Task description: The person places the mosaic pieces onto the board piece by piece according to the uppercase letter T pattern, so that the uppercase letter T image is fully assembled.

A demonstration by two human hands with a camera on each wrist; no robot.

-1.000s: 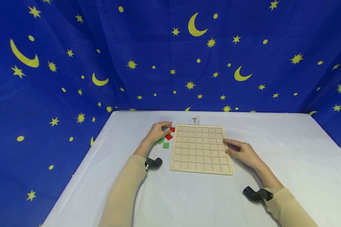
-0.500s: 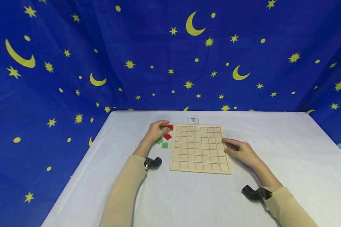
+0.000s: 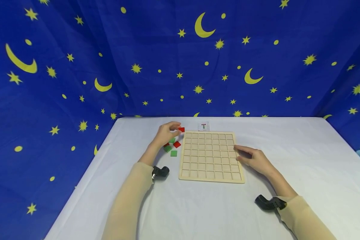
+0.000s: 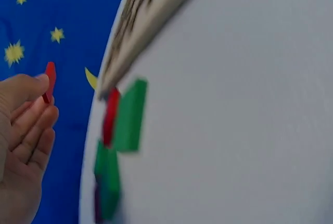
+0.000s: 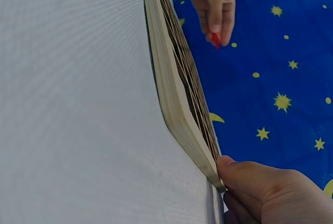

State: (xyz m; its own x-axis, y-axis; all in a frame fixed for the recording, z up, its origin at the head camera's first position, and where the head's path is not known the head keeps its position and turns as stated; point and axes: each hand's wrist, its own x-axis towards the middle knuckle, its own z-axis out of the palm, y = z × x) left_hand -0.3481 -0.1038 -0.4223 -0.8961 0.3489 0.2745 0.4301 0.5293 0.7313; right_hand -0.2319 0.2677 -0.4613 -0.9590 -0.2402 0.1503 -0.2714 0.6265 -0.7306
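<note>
Head camera, at the left: the left hand (image 3: pixel 165 134) pinches a red tile (image 3: pixel 181 129) between thumb and fingertips, a hold the left wrist camera confirms. Compared with half a second ago, hand and tile have shifted toward the far side, uncovering more of the loose pieces it was hiding. My reading is that one piece has been singled out and is now under control, apart from the rest.

Just nearer than that hand, on the desk (image 3: pixel 303 160), lie three green tiles (image 3: pixel 174 153) and two other red tiles (image 3: pixel 177 144); one of those reds is partly hidden, and I cannot tell whether it is tucked underneath a green one. Right of the left hand, past the far edge of the board, sits a small printed card (image 3: pixel 203 126) bearing a grid with red and green marks.

The wooden gridded board (image 3: pixel 209 156) lies between the two hands, with no tile yet in its cells. Farthest right, the right hand (image 3: pixel 254 159) rests its fingertips against the board's right edge, relaxed, its place little changed.
</note>
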